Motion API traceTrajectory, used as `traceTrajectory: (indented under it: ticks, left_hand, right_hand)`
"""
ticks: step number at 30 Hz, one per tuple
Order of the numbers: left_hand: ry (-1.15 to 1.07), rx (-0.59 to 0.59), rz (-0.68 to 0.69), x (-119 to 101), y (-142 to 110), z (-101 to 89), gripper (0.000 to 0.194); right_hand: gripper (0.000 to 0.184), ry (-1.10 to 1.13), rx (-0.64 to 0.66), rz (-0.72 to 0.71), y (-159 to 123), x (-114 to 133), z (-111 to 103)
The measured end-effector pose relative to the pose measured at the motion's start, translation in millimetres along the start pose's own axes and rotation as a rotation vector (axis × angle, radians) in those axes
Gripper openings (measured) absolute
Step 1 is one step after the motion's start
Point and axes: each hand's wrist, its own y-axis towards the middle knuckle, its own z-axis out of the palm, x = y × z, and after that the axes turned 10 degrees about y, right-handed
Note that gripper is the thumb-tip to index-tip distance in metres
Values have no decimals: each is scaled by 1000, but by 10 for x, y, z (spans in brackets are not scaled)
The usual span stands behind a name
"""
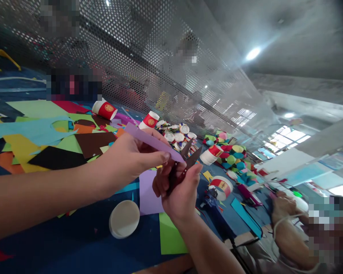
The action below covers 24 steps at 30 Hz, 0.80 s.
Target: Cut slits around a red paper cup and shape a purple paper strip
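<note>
My left hand (137, 152) pinches a narrow strip of purple paper (156, 142) between thumb and fingers. Close beside it, my right hand (183, 190) is wrapped round a pair of dark scissors (192, 156), whose blades stand apart and point up and away. The strip's lower end lies by the scissors' pivot; whether it sits between the blades I cannot tell. Below the hands, a larger purple sheet (150, 194) and a green sheet (171, 236) lie on the blue table (74, 243). A white paper cup piece (124, 219) rests left of them.
Coloured paper scraps (57, 140) cover the table's left side. Red-and-white paper cups (105, 109), a pile of round white-topped pieces (178, 133) and a cup ring (221, 187) lie farther off. A blue glue gun (217, 213) is at right, near another person's hand (284, 203). Perforated metal screen (125, 49) behind.
</note>
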Motion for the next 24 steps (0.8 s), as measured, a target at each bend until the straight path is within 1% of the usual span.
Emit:
traceTrajectory:
  ticks: [3,6,9,12,16,24]
  left_hand:
    - [-28,-32,36,5,-16,-4,14]
    - [-35,-55,64,-5,-25,0,14]
    - [-53,-28,48,-7,-34,18,13]
    - [-71,11,33,9,-43,37,15]
    - [-108,23,31,41,-50,47,17]
    - [-118,14,45,55,-65,56,16]
  right_hand:
    - [70,-10,3,-25,-1,-9,-13]
    - [68,-24,17,-3,3,-30,-30]
    - [68,-38,2,23,15,-50,-27]
    - [69,-55,-21,17,30,-57,-4]
    - [70,-60,-37,2,41,-57,14]
    - [70,-87,-53,-21,35,-65,6]
